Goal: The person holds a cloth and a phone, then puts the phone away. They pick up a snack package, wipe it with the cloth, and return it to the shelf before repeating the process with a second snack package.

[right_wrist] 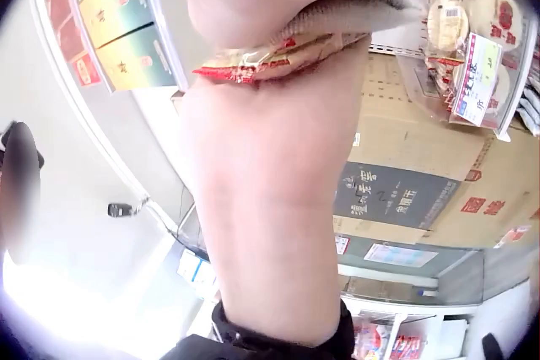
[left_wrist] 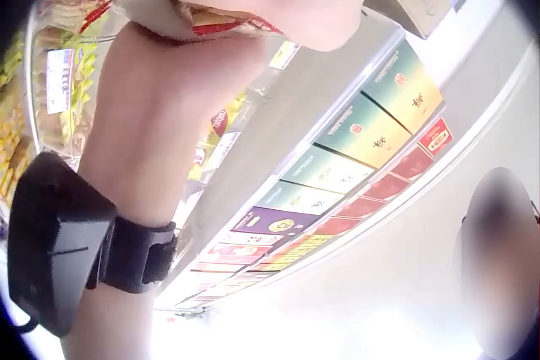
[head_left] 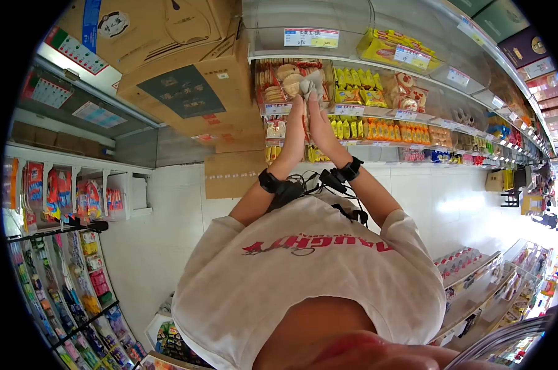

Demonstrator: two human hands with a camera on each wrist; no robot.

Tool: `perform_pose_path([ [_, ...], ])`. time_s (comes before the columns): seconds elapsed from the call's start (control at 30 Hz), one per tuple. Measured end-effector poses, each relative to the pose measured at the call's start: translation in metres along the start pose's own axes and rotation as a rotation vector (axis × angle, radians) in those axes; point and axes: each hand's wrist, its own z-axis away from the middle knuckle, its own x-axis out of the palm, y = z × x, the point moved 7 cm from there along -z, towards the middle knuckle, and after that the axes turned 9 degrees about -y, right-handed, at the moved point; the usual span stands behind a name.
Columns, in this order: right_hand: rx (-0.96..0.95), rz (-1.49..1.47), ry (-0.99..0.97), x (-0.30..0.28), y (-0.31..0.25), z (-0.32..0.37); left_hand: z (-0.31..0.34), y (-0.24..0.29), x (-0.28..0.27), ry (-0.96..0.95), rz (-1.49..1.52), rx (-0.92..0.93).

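My left hand (head_left: 295, 131) and right hand (head_left: 323, 128) are pressed palm to palm in front of the snack shelf, fingers straight and pointing toward it. Sandwiched between the palms is a clear packet with red edges (right_wrist: 257, 63), apparently holding a flat, pale-brown biscuit. Grey ribbed cloth (right_wrist: 354, 16) lies between the hands too, and in the head view its crumpled end sticks out past the fingertips. Most of the packet is covered by the palms. Directly beyond the fingers, round packaged biscuits (head_left: 288, 72) fill a clear shelf bin.
Yellow snack packets (head_left: 358, 80) sit right of the biscuits, with price tags along the shelf edges. Large cardboard boxes (head_left: 186, 86) are stacked at left. Black straps with devices (head_left: 347, 171) circle both wrists, cables hanging between them. Another person (left_wrist: 498, 267), blurred, appears in the left wrist view.
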Motion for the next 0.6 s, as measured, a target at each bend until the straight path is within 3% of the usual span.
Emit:
perform_pose_path([
  [0.1, -0.545, 0.327, 0.262, 0.004, 0.015, -0.008, 0.002, 0.016, -0.005, 0.023, 0.152, -0.078],
  [0.13, -0.612, 0.304, 0.202, 0.018, 0.004, 0.0, 0.003, 0.031, -0.003, 0.032, 0.106, -0.127],
  [0.23, -0.75, 0.422, 0.078, 0.053, -0.037, 0.032, -0.005, 0.057, -0.014, 0.142, 0.073, 0.029],
  [0.27, -0.756, 0.457, 0.073, 0.054, -0.04, 0.033, -0.005, 0.055, -0.017, 0.156, 0.006, 0.065],
  [0.37, -0.696, 0.429, 0.098, 0.037, -0.028, 0.022, -0.002, 0.024, -0.018, 0.009, 0.111, -0.105],
  [0.4, -0.637, 0.32, 0.095, 0.031, -0.019, 0.016, -0.001, 0.026, -0.01, 0.028, 0.064, -0.024],
  [0.5, -0.543, 0.228, 0.161, 0.001, -0.009, 0.007, 0.004, 0.014, -0.004, 0.098, -0.137, -0.064],
  [0.53, -0.473, 0.291, 0.211, -0.013, -0.002, 0.001, 0.008, 0.02, 0.008, -0.028, -0.289, -0.042],
  [0.6, -0.326, 0.044, 0.207, -0.031, 0.006, 0.006, 0.011, 0.023, 0.02, -0.1, -0.553, 0.085],
])
